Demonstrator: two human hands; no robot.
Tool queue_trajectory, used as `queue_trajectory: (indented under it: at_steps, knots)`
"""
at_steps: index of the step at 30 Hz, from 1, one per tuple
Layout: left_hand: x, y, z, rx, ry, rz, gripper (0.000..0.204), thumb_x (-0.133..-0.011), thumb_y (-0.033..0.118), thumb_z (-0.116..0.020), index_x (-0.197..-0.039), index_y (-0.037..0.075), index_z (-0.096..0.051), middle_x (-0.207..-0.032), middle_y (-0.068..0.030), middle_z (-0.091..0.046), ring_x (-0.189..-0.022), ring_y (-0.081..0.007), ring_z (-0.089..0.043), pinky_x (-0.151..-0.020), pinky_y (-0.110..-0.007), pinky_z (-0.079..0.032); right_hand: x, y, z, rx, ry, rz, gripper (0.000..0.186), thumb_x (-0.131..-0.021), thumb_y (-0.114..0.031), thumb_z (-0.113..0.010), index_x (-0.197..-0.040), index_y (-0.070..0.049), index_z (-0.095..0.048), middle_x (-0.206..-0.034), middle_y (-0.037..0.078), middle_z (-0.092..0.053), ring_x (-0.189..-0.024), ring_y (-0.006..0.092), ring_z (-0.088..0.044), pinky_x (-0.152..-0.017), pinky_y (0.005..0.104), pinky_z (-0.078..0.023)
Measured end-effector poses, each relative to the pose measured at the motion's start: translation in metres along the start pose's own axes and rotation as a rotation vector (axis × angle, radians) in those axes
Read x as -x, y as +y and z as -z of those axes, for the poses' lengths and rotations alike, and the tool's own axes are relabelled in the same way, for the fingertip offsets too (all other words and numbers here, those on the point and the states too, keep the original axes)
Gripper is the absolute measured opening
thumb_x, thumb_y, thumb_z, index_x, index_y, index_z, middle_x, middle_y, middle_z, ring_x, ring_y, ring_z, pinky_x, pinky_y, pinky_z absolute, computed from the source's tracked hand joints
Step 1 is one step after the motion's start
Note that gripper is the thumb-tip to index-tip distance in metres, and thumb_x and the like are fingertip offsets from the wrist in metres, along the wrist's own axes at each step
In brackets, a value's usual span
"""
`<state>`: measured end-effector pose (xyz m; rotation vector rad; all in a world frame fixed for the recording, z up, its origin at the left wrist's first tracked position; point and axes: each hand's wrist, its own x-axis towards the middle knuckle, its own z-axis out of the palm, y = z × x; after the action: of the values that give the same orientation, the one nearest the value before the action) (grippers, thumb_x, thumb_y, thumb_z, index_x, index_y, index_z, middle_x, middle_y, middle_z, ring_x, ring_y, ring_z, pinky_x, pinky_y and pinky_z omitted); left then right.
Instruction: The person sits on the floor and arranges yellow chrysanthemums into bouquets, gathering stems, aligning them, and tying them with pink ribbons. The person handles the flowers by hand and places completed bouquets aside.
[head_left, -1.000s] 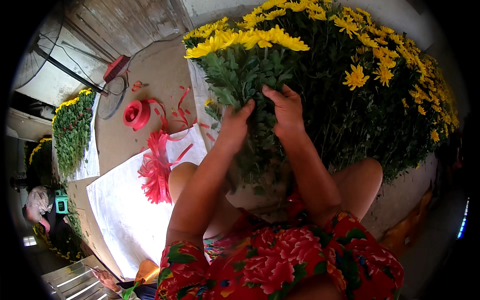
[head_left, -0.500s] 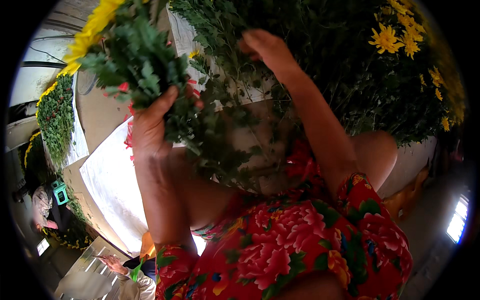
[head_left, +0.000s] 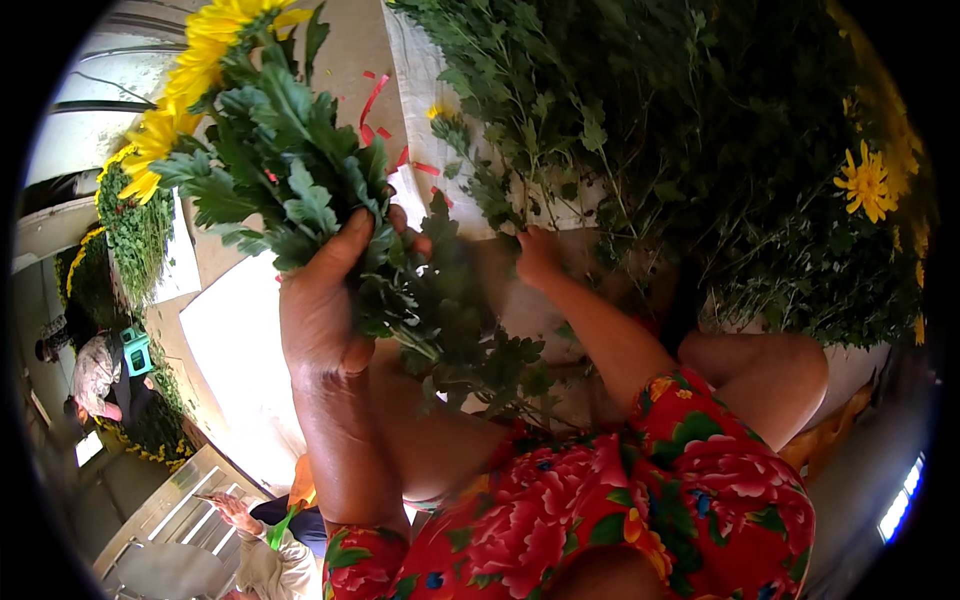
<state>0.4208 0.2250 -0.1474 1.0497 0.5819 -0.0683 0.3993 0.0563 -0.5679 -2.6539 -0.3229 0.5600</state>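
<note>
My left hand is wrapped round a bunch of yellow chrysanthemums, the blooms up at the far left and the leafy stems slanting down toward my lap. My right hand is closed at the near edge of a large heap of leafy chrysanthemums. Its fingertips pinch the lower end of a stem that seems to carry a small yellow bud. The grip itself is partly hidden by the fingers.
White sheets lie on the brown floor covering, with red strip scraps scattered about. Another flower bundle lies at left. Beyond are a green stool, a person bending, and another person's hand near a slatted bench.
My right hand has drawn back from over the heap to its near edge and closed at a stem end. My left hand, still holding the bunch, has shifted slightly right and nearer.
</note>
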Motion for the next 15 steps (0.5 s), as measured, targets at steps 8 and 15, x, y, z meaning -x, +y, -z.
queue_trajectory:
  at_steps: [8,15]
  knots:
    - [-0.016,-0.002,-0.007,0.043,-0.058,-0.051,0.024,-0.095,0.005,-0.064,-0.118,-0.001,-0.063,-0.097,-0.0109,-0.069,-0.076,-0.0264,-0.071,-0.063,-0.038,-0.059,0.062,0.005,0.046,-1.105,0.409,-0.189,0.038,-0.089,-0.010,-0.067,-0.127,-0.008,-0.062,-0.106,0.011,-0.069,-0.089,0.0201,-0.064,-0.078,0.0330,-0.050]
    - [-0.025,0.005,0.017,0.129,-0.198,-0.056,0.032,-0.102,0.025,-0.056,-0.127,0.004,-0.057,-0.106,-0.0150,-0.069,-0.087,-0.0322,-0.071,-0.071,-0.047,-0.061,0.117,-0.016,0.196,-0.913,0.539,0.143,0.044,-0.097,-0.003,-0.056,-0.140,-0.005,-0.055,-0.102,0.007,-0.070,-0.084,0.0121,-0.059,-0.078,0.0272,-0.048]
